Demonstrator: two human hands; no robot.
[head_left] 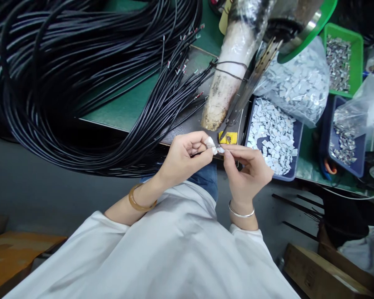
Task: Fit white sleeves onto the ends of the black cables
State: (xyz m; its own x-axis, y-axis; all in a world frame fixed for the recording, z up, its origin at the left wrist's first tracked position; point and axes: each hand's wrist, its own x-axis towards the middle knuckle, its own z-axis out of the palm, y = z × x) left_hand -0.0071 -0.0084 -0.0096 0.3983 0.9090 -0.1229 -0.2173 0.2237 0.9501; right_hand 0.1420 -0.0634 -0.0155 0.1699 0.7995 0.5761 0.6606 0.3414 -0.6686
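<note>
Near the table's front edge, my left hand (187, 155) pinches a small white piece (210, 143) at its fingertips. My right hand (247, 170) is closed on a second small whitish piece (220, 150), its fingertips almost touching those of the left. The two pieces meet between the hands; their exact shape is too small to tell. Just beyond the fingertips lies a yellow block (230, 138) under the tip of a metal arm (249, 89). Right of my right hand, a blue tray (291, 166) holds many small white pieces.
Bundled black cables (90, 137) spread over the left and hang past the edge. A plastic-wrapped post (226, 79) stands ahead. Further right are a bag of white pieces (299, 83), a green bin (357, 62) and another blue tray (358, 166). Cardboard boxes (314, 270) sit below.
</note>
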